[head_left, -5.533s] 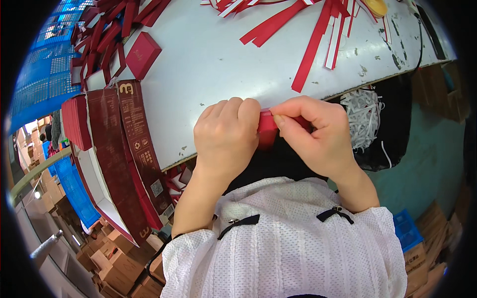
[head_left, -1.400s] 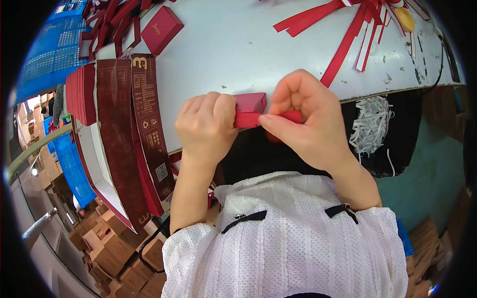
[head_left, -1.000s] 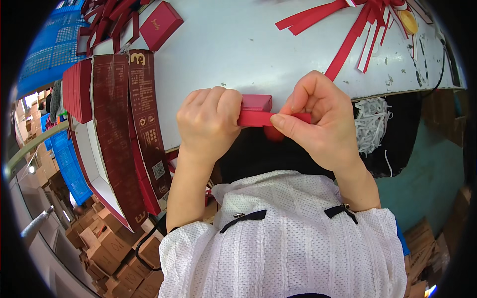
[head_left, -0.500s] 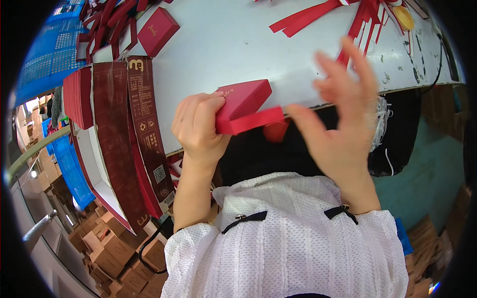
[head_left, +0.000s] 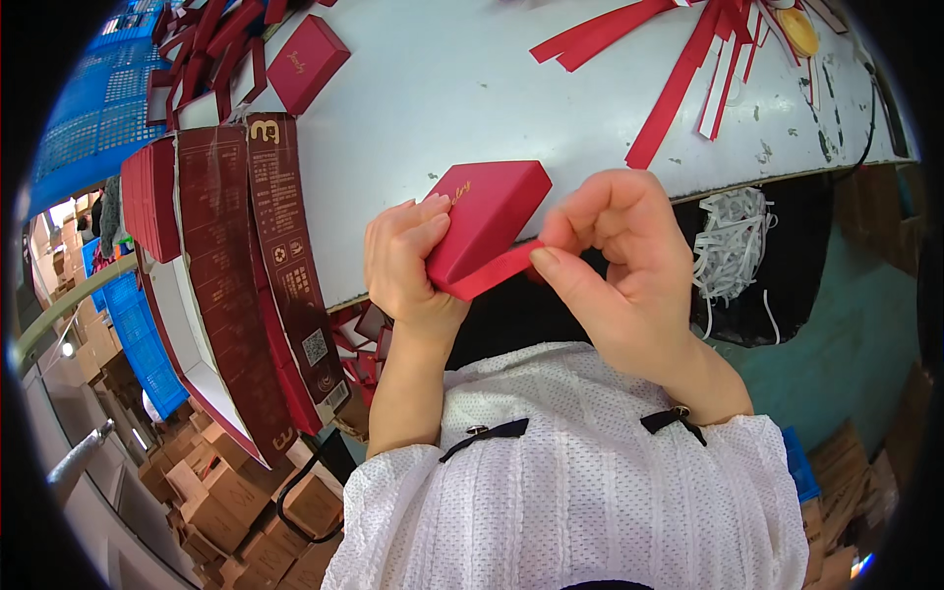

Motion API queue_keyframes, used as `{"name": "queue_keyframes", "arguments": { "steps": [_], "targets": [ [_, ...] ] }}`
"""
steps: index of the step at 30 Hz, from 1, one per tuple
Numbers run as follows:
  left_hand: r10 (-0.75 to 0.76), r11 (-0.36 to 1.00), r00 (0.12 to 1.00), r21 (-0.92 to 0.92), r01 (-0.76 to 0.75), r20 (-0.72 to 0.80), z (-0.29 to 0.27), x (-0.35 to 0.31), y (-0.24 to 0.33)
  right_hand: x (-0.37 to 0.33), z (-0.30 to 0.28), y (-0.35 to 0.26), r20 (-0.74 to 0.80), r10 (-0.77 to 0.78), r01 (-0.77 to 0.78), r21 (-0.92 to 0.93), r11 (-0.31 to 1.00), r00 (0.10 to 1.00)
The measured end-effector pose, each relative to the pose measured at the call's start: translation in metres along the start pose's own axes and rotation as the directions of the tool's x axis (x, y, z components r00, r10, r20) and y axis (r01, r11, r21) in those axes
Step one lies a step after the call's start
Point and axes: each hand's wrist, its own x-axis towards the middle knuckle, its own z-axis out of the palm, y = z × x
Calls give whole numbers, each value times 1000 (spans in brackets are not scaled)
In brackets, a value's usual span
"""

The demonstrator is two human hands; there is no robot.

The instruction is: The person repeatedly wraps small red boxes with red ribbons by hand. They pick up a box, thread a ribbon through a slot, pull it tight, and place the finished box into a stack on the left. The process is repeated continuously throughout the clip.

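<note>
Tilted above the near edge of the white table is a small red gift box with gold lettering on top. My left hand grips it by its left end, fingers on the lid and side. A narrow red strip sticks out along the box's lower side. My right hand pinches the strip's free end between thumb and forefinger, with the other fingers curled. How the strip joins the box is hidden by my left hand.
Loose red strips lie at the table's far right. Another red box sits far left beside a pile of red box parts. A tall maroon carton stands left. White paper shreds fill a black bag at right.
My right hand, raised and spread before, has come down and left and closed on the strip's end. My left hand and the box have shifted slightly to the right.
</note>
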Motion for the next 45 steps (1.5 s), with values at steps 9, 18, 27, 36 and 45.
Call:
{"name": "queue_keyframes", "arguments": {
  "steps": [9,18,27,36,45],
  "targets": [
    [-68,997,997,-41,66,-35,2,-8,3,14,6,20,-36,69,-69,21,997,997],
    [-105,994,992,-35,103,-63,3,-14,5,11,4,22,-118,-5,-30,-294,955,993],
    [-99,991,995,-93,96,-19,10,-39,7,-16,37,44,-15,262,-242,334,911,965],
    [-145,891,941,-373,258,305,-42,5,21,10,-14,10,474,30,125,-292,948,880],
    [-141,752,926,-570,331,352,-134,49,-6,1,-8,-17,199,-170,209,-196,958,965]
  ]
}}
